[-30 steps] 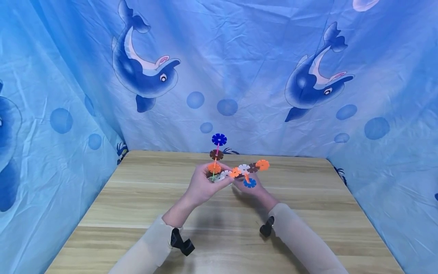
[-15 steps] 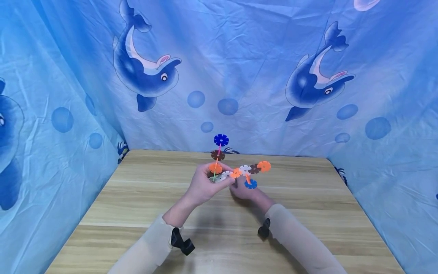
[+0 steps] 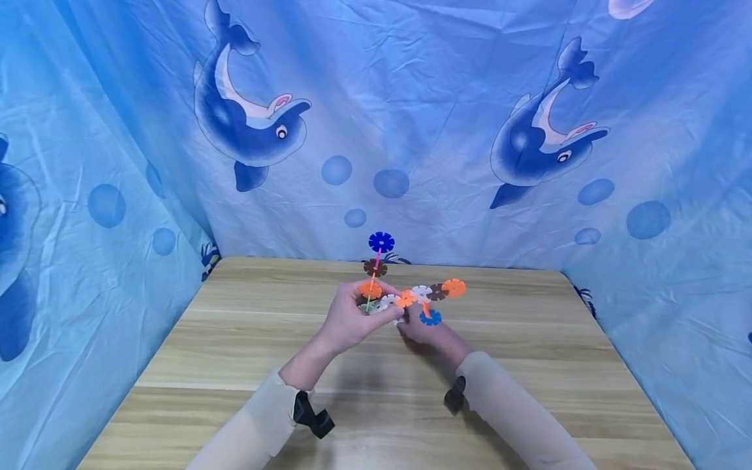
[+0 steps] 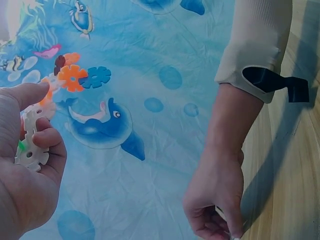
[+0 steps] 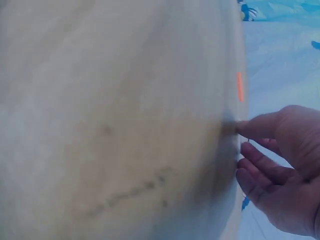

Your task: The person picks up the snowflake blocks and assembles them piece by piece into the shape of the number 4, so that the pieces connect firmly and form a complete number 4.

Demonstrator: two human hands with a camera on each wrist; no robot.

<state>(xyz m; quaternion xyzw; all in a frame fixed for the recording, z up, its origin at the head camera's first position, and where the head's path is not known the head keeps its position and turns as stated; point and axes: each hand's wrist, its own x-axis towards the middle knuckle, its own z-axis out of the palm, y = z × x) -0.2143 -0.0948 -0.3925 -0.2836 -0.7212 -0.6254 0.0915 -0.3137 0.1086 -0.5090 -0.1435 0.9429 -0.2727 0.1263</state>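
Note:
My left hand (image 3: pixel 352 316) holds a chain of slotted snowflake discs between thumb and fingers, above the table. One arm of it rises through an orange disc (image 3: pixel 370 290) and a brown disc (image 3: pixel 375 267) to a dark blue disc (image 3: pixel 382 242). Its other arm runs right to an orange disc (image 3: pixel 454 288), with a blue disc (image 3: pixel 431 318) hanging below. Pale discs (image 4: pixel 34 152) sit within the left fingers. Lower down, my right hand (image 3: pixel 420 324) has its fingers bent at the tabletop, partly behind the chain. A small white disc (image 3: pixel 400 320) shows at its fingertips, mostly hidden.
The wooden table (image 3: pixel 376 418) runs back to a blue dolphin-print curtain (image 3: pixel 411 98), which also closes in both sides. An orange strip (image 5: pixel 240 87) shows near the right fingers in the right wrist view; its kind is unclear. Both wrists carry black camera mounts (image 3: pixel 313 415).
My right hand has shifted slightly left and down, and a white bit now shows at its fingertips. The left hand stays nearly still, with the chain shifted slightly right.

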